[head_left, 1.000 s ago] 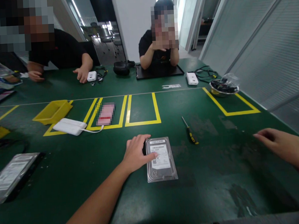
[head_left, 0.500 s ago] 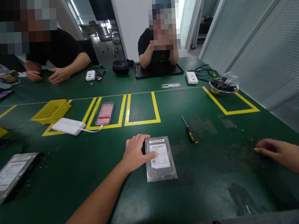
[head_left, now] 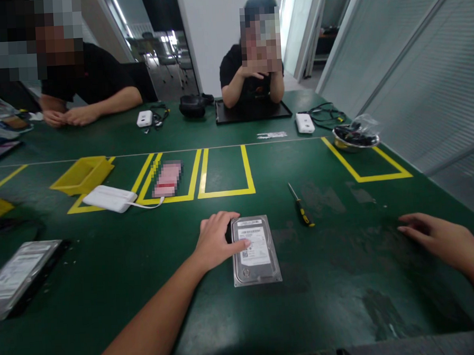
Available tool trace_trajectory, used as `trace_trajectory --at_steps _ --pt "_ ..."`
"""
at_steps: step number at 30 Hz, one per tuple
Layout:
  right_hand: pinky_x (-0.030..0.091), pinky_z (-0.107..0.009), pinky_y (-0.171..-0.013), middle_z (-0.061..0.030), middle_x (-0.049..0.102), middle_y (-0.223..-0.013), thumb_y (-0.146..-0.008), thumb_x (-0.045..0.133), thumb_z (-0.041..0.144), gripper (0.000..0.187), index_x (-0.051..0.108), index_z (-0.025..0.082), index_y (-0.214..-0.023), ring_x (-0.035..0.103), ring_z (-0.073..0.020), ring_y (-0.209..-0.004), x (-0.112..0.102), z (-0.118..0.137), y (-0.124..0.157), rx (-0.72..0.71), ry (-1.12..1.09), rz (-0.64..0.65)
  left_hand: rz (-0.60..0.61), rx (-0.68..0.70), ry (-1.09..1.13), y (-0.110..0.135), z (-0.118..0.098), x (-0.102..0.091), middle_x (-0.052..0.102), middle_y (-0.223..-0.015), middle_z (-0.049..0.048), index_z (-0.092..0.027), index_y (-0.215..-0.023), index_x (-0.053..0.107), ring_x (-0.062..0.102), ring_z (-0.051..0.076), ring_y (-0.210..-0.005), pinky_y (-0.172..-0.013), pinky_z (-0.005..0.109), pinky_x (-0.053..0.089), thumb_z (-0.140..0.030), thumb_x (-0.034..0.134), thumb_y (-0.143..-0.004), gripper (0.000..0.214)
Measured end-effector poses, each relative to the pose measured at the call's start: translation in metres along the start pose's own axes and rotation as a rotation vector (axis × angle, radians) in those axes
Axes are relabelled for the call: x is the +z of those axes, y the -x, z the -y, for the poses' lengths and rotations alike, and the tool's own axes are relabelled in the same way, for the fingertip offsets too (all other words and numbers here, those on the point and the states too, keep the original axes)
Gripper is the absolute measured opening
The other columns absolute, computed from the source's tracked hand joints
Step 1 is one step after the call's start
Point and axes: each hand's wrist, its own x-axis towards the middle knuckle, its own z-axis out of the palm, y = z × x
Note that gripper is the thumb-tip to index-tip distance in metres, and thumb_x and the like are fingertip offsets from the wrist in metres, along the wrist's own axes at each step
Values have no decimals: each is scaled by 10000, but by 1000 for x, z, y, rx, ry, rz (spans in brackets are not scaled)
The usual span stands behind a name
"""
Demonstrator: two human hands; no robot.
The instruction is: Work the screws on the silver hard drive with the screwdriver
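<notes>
A silver hard drive (head_left: 255, 250) with a white label lies flat on the green table (head_left: 330, 294) in front of me. My left hand (head_left: 216, 241) grips its left edge, thumb resting on the label and fingers curled over the far corner. My right hand (head_left: 439, 238) rests at the right on the table surface, fingers stretched out and holding nothing. A screwdriver with a yellow and black handle (head_left: 300, 206) lies between the two hands, just right of the drive.
Yellow tape boxes (head_left: 225, 193) mark the table's middle. A yellow tray (head_left: 81, 175), a white power bank (head_left: 110, 199) and a second hard drive (head_left: 17, 276) sit to the left. A metal bowl (head_left: 354, 137) stands at the right. Two people sit across the table.
My right hand has dropped from above the table down onto its surface. The person at the far left drew both hands together. My left hand and the drive have stayed in place.
</notes>
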Motion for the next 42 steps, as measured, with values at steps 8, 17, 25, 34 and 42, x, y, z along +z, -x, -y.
trace_trajectory --at_steps 8,17,25,34,42 --pt "520 -425 -737 -123 750 -982 -696 428 504 479 707 212 -953 690 -339 -913 8 7 -3 -30 123 -32 1 5 6 0 -1 -2 590 -1235 41 -284 -1277 501 527 290 -1118 -901 431 344 -659 665 -752 666" --pt "504 -396 -803 -149 697 -971 -809 335 459 453 684 193 -921 649 -311 -943 21 15 8 -51 226 -135 -6 8 -8 0 0 1 597 -1229 42 -287 -1265 510 532 291 -1108 -889 434 347 -666 665 -745 662" --pt "494 -388 -718 -130 674 -869 -862 353 487 375 621 227 -818 644 -309 -861 22 15 11 1 261 -142 -2 4 -10 1 1 0 593 -1235 35 -285 -1276 507 534 287 -1104 -889 433 353 -663 663 -746 670" --pt "476 -383 -642 -129 639 -918 -943 283 454 361 523 224 -804 643 -294 -819 21 20 18 -25 304 -92 1 8 -5 0 0 0 596 -1235 57 -282 -1274 502 531 299 -1111 -891 436 350 -660 657 -747 667" --pt "463 -371 -606 -137 629 -896 -936 314 409 321 467 219 -727 652 -287 -782 12 32 23 21 345 -69 -4 4 -10 0 -1 0 597 -1235 59 -277 -1266 509 531 301 -1110 -890 435 353 -652 659 -747 657"
